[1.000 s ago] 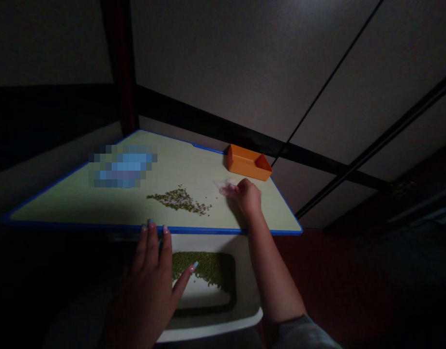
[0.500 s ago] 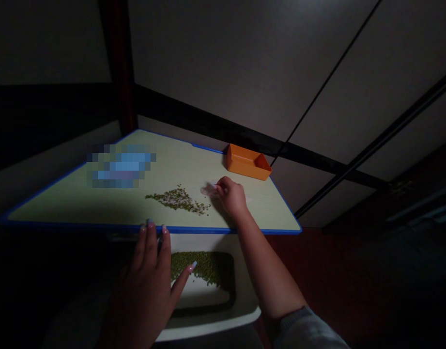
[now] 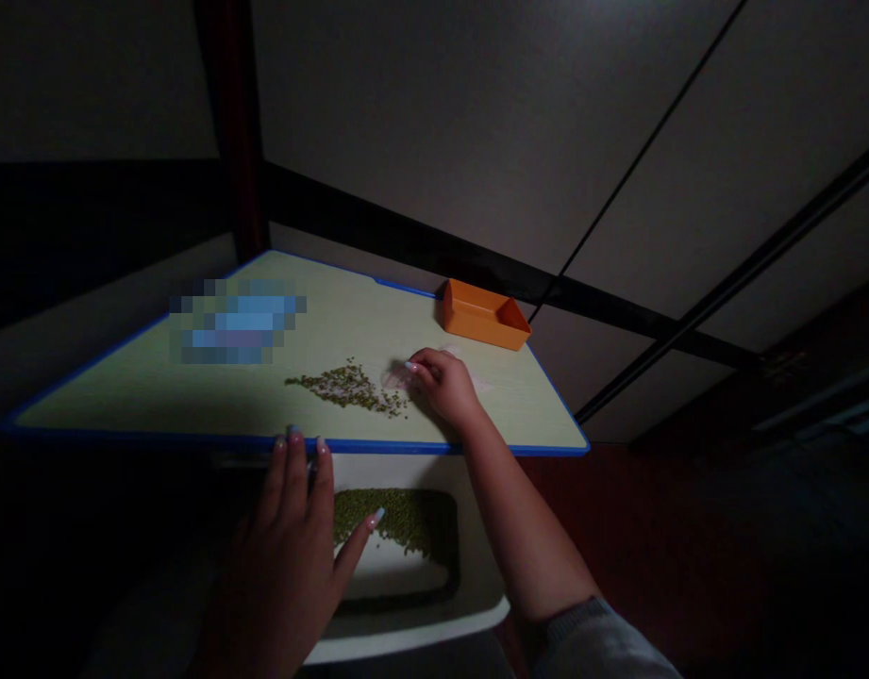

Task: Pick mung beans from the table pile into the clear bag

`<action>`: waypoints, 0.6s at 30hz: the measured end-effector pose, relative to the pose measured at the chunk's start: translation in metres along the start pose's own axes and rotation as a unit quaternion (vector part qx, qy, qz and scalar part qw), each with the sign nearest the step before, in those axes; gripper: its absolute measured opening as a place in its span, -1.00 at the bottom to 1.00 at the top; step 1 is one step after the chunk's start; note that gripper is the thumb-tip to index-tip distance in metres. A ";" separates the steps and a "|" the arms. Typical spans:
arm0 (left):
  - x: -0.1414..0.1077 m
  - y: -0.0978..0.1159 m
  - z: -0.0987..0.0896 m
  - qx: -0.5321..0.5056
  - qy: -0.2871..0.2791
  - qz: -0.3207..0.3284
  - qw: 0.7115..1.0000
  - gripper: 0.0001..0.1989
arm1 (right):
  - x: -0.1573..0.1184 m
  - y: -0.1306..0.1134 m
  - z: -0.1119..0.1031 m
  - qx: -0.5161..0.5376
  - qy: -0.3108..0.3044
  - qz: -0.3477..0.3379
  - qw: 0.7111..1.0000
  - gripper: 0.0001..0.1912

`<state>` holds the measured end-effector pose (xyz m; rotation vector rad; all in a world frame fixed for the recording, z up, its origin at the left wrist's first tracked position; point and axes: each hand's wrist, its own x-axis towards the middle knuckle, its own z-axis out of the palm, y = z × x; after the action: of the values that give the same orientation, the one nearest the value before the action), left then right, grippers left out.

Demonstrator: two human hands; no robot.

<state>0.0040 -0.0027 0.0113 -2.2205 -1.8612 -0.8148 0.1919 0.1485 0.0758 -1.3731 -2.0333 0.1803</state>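
Note:
A small pile of green beans mixed with pale grains [image 3: 345, 387] lies on the pale table top [image 3: 321, 292]. Just right of the pile is my right hand [image 3: 441, 379], its thumb and fingers pinched together low over the surface. A pale, pinkish patch [image 3: 397, 375] shows at those fingertips; I cannot make out what it is or whether they grip it. My left hand [image 3: 292, 538] is open with fingers spread, its tips at the table's blue front edge. Its thumb reaches over a white tub [image 3: 476, 528] holding many green beans [image 3: 398, 514], partly hidden by this hand.
An orange open box [image 3: 485, 318] stands at the table's back right corner. To the left lies a blurred-out bluish item [image 3: 240, 322]. Pale panels [image 3: 476, 123] rise behind the table, and a dark red floor [image 3: 604, 528] shows at right.
My right hand has shifted slightly left toward the pile, fingers still pinched, and the pale patch at its fingertips has moved left too. My left hand stays in place.

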 end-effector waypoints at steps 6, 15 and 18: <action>-0.001 -0.001 -0.001 0.003 -0.006 0.001 1.000 -0.15 | 0.001 -0.002 -0.003 -0.039 -0.001 0.006 0.999 -0.86; 0.000 0.000 0.000 0.012 0.000 0.008 1.000 -0.13 | 0.003 -0.001 0.002 -0.035 -0.018 -0.012 0.999 -0.86; -0.001 0.000 0.000 0.010 0.006 0.006 1.000 -0.13 | 0.003 -0.002 0.002 -0.025 -0.035 -0.019 0.999 -0.84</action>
<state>0.0035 -0.0032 0.0110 -2.2077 -1.8418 -0.8007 0.1889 0.1504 0.0767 -1.3744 -2.1338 0.1624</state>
